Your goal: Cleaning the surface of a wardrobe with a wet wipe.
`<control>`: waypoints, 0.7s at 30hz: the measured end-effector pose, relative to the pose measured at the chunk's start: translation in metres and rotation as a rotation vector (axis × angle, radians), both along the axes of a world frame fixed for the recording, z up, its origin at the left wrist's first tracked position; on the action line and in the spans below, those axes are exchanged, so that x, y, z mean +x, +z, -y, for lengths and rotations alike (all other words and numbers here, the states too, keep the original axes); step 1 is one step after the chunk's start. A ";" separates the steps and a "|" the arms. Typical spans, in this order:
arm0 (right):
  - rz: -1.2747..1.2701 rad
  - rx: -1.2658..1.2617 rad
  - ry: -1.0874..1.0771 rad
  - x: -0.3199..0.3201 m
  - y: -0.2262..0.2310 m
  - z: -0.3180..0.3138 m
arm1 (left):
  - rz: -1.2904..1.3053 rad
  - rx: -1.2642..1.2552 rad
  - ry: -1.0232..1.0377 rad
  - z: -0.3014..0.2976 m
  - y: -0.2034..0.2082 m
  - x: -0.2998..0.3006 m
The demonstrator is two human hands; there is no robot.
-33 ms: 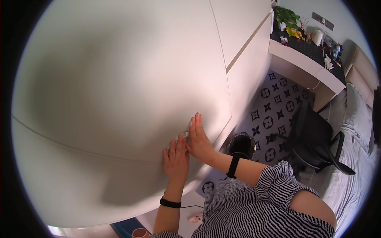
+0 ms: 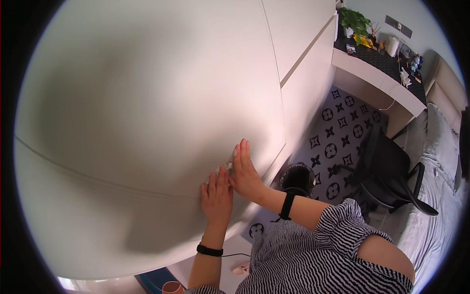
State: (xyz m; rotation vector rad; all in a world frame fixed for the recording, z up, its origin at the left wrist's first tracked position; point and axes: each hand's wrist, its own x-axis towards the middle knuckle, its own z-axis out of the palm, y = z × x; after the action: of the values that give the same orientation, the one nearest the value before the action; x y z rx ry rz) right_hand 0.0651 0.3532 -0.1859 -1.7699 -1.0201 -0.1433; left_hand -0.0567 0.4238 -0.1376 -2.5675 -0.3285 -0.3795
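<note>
Against a large white cabinet panel [image 2: 166,108] I press both hands with fingers stretched out. My left hand [image 2: 217,200] lies flat on it, fingertips pointing up. My right hand [image 2: 247,177] rests just to the right and slightly higher, its thumb side close to the left fingers. A small, crumpled-looking white thing [image 2: 228,166] shows between and behind the fingertips of both hands, touching the panel. Most of it is covered, so its kind is unclear. Neither hand is wrapped around it.
At the right stand a black office chair [image 2: 384,169] and a bed with grey bedding [image 2: 438,171]. A desk [image 2: 377,73] with a potted plant [image 2: 353,20] is at the far right. A dark round bin [image 2: 297,179] stands on the patterned floor [image 2: 333,147] beside my right forearm.
</note>
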 end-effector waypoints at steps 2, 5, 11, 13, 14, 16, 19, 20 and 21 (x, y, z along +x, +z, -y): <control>-0.034 0.010 0.004 -0.003 0.004 -0.003 | -0.011 -0.004 0.006 -0.006 0.004 -0.001; -0.051 -0.007 0.028 -0.003 0.014 -0.011 | 0.034 -0.007 -0.022 -0.017 0.010 0.000; -0.072 -0.001 0.035 -0.004 0.025 -0.022 | 0.029 -0.024 -0.011 -0.031 0.018 -0.002; -0.116 0.048 0.041 -0.004 0.034 -0.029 | 0.026 -0.048 -0.011 -0.040 0.028 -0.003; -0.118 0.050 0.039 -0.004 0.039 -0.032 | 0.024 -0.046 -0.013 -0.043 0.033 -0.003; -0.092 0.024 0.030 -0.005 0.046 -0.038 | 0.022 -0.016 -0.017 -0.047 0.044 -0.001; -0.108 0.017 0.034 -0.007 0.058 -0.044 | 0.034 0.001 -0.007 -0.050 0.062 0.000; -0.108 0.018 0.041 -0.007 0.062 -0.046 | 0.035 0.003 0.000 -0.051 0.068 0.000; -0.103 0.025 0.045 -0.007 0.071 -0.050 | 0.042 0.012 0.008 -0.055 0.078 0.000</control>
State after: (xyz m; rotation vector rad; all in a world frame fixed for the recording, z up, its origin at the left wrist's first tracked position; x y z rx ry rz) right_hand 0.0586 0.4029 -0.1151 -1.7120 -0.9789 -0.0356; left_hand -0.0568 0.4789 -0.0597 -2.5486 -0.3506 -0.4314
